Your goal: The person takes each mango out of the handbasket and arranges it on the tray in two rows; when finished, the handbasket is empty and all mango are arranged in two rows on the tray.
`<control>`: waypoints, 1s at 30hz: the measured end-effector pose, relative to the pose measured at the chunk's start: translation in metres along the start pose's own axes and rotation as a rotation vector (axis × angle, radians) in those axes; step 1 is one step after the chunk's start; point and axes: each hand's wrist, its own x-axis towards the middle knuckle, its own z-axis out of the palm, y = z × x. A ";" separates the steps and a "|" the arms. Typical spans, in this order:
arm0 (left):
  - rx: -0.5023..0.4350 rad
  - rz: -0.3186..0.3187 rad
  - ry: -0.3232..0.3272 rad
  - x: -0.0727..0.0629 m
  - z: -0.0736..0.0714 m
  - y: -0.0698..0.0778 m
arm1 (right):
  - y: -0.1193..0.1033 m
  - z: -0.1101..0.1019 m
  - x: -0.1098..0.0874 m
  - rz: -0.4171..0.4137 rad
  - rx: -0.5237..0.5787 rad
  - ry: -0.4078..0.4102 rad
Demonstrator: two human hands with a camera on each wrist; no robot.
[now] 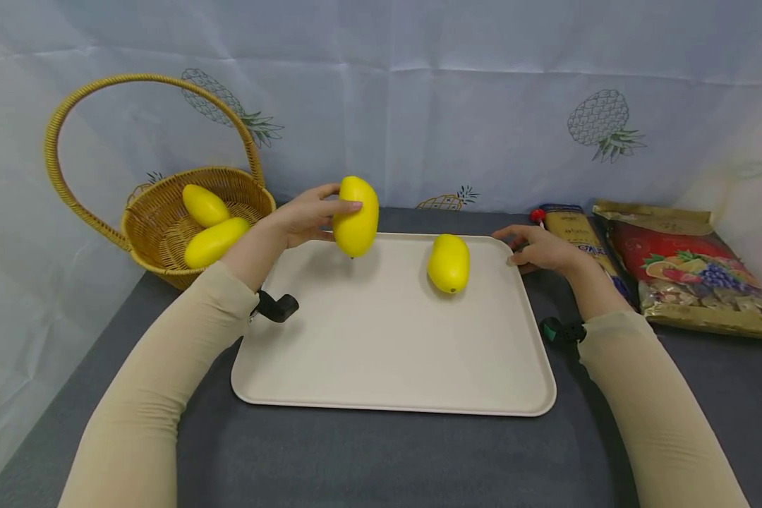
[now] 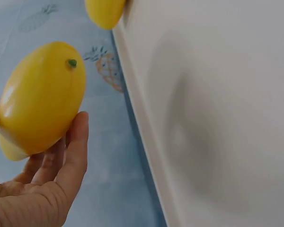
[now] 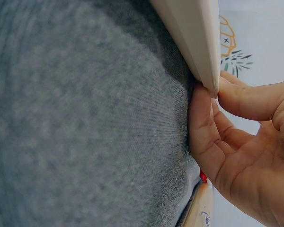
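Observation:
My left hand (image 1: 306, 215) grips a yellow mango (image 1: 358, 217) above the back left part of a cream tray (image 1: 381, 346). In the left wrist view the held mango (image 2: 42, 94) shows a small green stem spot, with the fingers curled about its lower side. Another yellow mango (image 1: 449, 264) lies on the tray, toward the back right. My right hand (image 1: 536, 249) pinches the tray's back right corner; the right wrist view shows the thumb over the rim (image 3: 203, 56) and fingers beneath it. Two more mangoes (image 1: 216, 242) lie in a wicker basket (image 1: 159, 219) at the left.
The basket's tall arched handle (image 1: 146, 76) rises at the back left. At the right lie a red and gold bag (image 1: 705, 268) and a narrower yellow-blue packet (image 1: 578, 233), with a small red ball (image 1: 537, 215) beside it. A pineapple-print cloth (image 1: 419, 127) hangs behind the grey table (image 1: 381, 458).

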 end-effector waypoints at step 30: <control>0.060 -0.128 -0.055 0.033 0.068 -0.026 | 0.000 0.002 0.001 0.030 0.007 0.005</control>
